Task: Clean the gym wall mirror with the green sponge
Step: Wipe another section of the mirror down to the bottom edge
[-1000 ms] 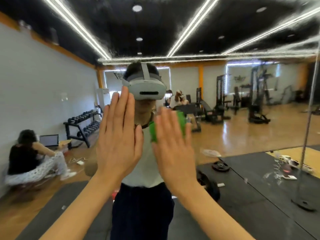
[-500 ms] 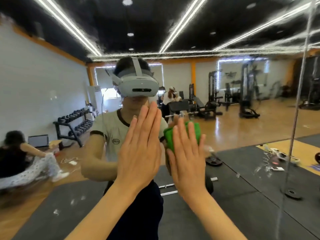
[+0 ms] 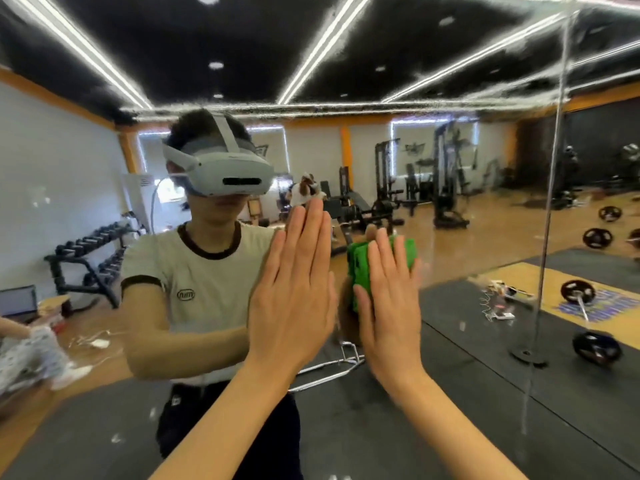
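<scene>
The wall mirror [image 3: 467, 209] fills the whole view and reflects the gym and a person wearing a white headset. My right hand [image 3: 389, 306] presses the green sponge [image 3: 360, 265] flat against the glass at centre right; the sponge shows above and to the left of my fingers. My left hand [image 3: 294, 289] lies flat on the glass just left of it, fingers together and pointing up, holding nothing.
A vertical seam [image 3: 550, 209] between mirror panels runs down the right side. Reflected in the glass are black floor mats, weight plates [image 3: 577, 292], a barbell, a dumbbell rack [image 3: 93, 258], weight machines and a person sitting at the far left.
Both hands and the sponge have slid to the right across the glass and a little lower. My view has turned right, so the reflected person now sits left of my hands.
</scene>
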The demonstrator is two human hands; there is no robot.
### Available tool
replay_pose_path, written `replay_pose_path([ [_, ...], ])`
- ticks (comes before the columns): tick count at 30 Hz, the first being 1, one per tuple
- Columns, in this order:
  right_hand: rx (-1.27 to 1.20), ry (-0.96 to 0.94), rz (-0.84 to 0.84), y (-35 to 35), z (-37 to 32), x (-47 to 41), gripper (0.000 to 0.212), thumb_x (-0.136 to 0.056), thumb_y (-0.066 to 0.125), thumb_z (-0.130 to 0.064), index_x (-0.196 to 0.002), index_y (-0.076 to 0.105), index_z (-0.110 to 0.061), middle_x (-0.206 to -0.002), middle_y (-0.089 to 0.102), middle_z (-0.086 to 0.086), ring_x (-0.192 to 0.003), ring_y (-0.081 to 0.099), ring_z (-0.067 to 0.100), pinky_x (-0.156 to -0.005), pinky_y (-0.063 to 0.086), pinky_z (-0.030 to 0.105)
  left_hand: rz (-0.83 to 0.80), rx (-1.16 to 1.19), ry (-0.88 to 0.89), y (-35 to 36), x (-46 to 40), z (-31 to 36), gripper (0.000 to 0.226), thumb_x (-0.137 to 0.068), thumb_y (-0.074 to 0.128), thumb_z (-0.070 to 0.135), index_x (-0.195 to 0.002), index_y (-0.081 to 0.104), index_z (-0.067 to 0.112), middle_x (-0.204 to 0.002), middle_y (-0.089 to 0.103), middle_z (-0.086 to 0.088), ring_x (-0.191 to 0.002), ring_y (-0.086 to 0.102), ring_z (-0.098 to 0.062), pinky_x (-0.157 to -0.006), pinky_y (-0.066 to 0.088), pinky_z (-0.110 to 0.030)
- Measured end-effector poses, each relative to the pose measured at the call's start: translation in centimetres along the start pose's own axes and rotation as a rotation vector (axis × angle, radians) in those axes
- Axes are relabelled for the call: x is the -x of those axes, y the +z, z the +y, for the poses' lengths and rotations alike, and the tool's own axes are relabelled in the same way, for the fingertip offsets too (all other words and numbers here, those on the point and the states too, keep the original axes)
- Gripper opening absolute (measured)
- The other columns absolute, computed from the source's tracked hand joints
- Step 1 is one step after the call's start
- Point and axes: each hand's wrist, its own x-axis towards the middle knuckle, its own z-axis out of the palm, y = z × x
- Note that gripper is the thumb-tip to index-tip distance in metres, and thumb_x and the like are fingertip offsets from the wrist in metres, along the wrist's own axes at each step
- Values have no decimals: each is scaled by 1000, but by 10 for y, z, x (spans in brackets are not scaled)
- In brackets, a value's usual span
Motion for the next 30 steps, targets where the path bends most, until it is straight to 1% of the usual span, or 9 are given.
replay_pose_path([
  [3,103,-189,-79,-19,46,3,50,-111,27,-29,-155,21,-9,-168,7,-6,-156,4,18,-127,-1,38,18,-2,5,1,0,0,66,-105,34,25,-160,9,-2,-168,0,-16,-157,2,-28,-128,7,-41],
  [11,-66,594,354,-11,57,-20,53,-110,29,-23,-159,20,-5,-168,13,7,-156,2,21,-125,-3,54,-3,15,-32,-2,-1,3,64,-104,33,26,-160,13,1,-169,11,-15,-156,9,-27,-128,9,-41],
  [13,-70,345,233,0,30,-24,54,-108,29,-25,-158,24,-6,-167,16,8,-156,-1,19,-126,-6,44,6,38,-52,-4,-2,5,64,-103,34,26,-160,17,1,-168,15,-15,-156,11,-27,-128,8,-40],
  [15,30,-148,18,-4,25,-24,50,-107,33,-23,-155,26,-8,-164,23,9,-155,0,18,-126,-4,42,10,31,-52,-5,-4,6,64,-102,36,25,-159,20,1,-167,17,-15,-155,12,-26,-128,5,-38],
  [18,186,-603,-157,-32,82,-40,48,-111,32,-25,-156,22,-12,-163,19,1,-155,3,16,-126,3,40,-2,19,-77,-5,-4,4,69,-99,48,20,-159,19,2,-167,14,-13,-156,8,-22,-127,3,-36],
  [22,125,-63,29,-65,169,-41,51,-109,29,-26,-156,22,-7,-164,20,10,-156,1,17,-126,1,47,-23,59,-108,-11,-5,7,68,-99,48,21,-158,22,0,-167,18,-15,-156,5,-21,-128,3,-38],
  [25,11,370,224,-59,158,-46,54,-108,32,-21,-158,21,-4,-167,17,12,-155,6,27,-124,0,56,10,125,-160,-12,-11,28,65,-99,43,19,-158,23,0,-167,18,-15,-157,3,-20,-128,0,-37],
  [27,-23,264,180,-41,113,-49,55,-106,34,-21,-158,21,-7,-167,16,10,-155,3,24,-126,-6,47,35,171,-145,-4,-24,56,62,-99,42,12,-157,25,-1,-166,19,-15,-157,7,-24,-128,1,-38],
  [30,70,-313,-22,-25,82,-40,53,-104,39,-21,-154,25,-11,-162,22,3,-155,0,16,-126,-4,41,74,287,-150,11,-48,91,58,-100,36,9,-156,27,-2,-166,22,-15,-155,15,-28,-128,4,-39],
])
